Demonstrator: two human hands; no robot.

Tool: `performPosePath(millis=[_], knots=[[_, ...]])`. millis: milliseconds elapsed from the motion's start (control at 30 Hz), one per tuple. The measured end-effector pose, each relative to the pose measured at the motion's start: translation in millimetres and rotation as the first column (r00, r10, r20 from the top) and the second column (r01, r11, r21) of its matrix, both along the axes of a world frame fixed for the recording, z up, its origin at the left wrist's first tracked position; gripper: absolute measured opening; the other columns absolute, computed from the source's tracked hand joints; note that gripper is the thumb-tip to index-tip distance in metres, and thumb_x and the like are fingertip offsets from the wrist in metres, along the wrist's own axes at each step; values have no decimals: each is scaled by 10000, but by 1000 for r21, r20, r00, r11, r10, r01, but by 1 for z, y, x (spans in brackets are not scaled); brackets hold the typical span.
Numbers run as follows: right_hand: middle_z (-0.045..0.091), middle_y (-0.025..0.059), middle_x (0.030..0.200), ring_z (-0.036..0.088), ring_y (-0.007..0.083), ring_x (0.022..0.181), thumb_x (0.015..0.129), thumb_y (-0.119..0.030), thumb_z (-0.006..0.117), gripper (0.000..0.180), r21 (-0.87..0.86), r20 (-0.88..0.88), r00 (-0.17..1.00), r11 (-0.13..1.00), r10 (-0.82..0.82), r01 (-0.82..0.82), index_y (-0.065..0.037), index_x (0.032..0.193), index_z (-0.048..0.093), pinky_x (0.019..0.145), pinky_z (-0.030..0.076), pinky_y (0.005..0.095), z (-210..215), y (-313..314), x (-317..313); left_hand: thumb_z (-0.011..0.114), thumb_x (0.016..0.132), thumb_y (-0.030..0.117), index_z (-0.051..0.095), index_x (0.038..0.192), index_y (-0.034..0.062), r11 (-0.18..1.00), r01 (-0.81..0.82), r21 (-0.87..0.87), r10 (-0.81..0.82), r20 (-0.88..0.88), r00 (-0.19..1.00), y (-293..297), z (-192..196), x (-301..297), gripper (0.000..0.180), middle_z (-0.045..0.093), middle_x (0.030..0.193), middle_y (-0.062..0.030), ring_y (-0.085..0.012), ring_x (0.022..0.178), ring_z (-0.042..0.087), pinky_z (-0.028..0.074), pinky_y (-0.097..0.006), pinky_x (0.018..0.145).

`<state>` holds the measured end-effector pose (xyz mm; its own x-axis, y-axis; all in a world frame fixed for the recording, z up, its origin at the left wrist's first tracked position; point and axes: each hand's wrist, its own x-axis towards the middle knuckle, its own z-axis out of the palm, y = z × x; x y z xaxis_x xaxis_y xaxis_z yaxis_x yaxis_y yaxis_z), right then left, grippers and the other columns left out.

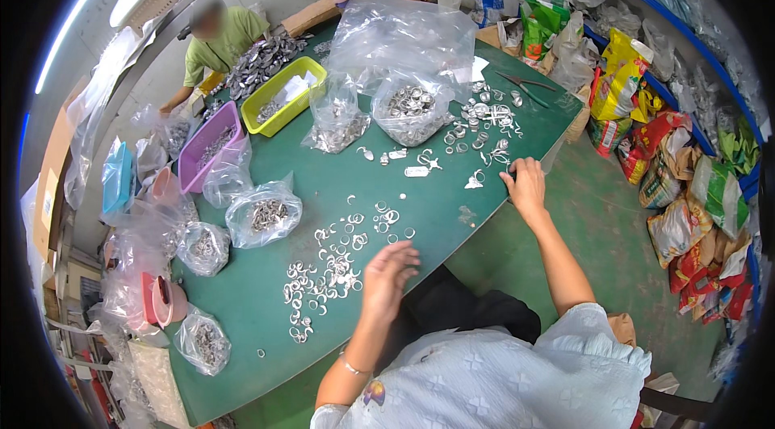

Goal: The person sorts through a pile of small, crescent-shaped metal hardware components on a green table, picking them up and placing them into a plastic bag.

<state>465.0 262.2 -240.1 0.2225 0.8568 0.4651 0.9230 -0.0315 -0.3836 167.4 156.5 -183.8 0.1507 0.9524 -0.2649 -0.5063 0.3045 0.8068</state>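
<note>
My left hand point(389, 274) hovers at the near table edge, its fingers loosely bent and apart, with nothing visible in them. Beside it spreads a loose pile of small silvery metal rings point(335, 272) on the green tabletop point(339, 171). My right hand point(526, 187) rests at the right-hand table edge with its fingers apart; I see nothing held. Close to its fingertips lies a small silvery metal piece point(475, 179). Beyond that is a scatter of silvery rings and ornaments point(488, 116), and a whitish tag-like piece point(416, 171) lies to its left.
Clear bags point(413, 106) of metal parts stand at the back, near a yellow-green basket point(282, 96) and a purple basket point(211, 146). Pliers point(525, 88) lie far right. Across the table sits a person in a green shirt point(230, 46). Sacks point(622, 74) line a blue shelf on the right.
</note>
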Motion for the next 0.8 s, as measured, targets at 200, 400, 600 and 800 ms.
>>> performPosePath(millis=[200, 400, 600, 800], knots=[[516, 108, 814, 489, 313, 838, 715, -73, 660, 138, 106, -119, 961, 966, 249, -237, -25, 735, 533, 728, 403, 405, 1, 11, 5, 471, 898, 52, 560, 1067, -27, 988, 151, -10, -152, -36, 988, -1, -21, 48, 206, 614, 934, -84, -140, 811, 593, 484, -237, 691], [541, 123, 958, 495, 311, 911, 693, -102, 695, 274, 124, -71, 971, 968, 228, -218, -26, 923, 567, 779, 411, 395, 2, 25, 6, 479, 902, 54, 570, 1067, -35, 967, 202, 157, -156, -264, 952, 20, -30, 72, 209, 605, 904, -69, -115, 784, 572, 466, -225, 680], [524, 118, 1025, 486, 311, 950, 682, -125, 711, 391, 44, -107, 940, 946, 324, -321, -29, 1029, 559, 820, 403, 396, -1, 26, 14, 468, 904, 44, 573, 1062, -36, 970, 194, 147, -152, -255, 955, 20, -33, 75, 206, 604, 897, -69, -116, 790, 568, 465, -228, 667], [509, 111, 1063, 461, 305, 997, 673, -109, 719, 398, 37, -76, 909, 912, 409, -407, -39, 1037, 574, 852, 393, 390, 4, 30, 12, 470, 904, 53, 577, 1056, -27, 964, 236, 122, -199, -259, 945, 14, -36, 81, 202, 600, 891, -65, -118, 815, 564, 462, -236, 690]])
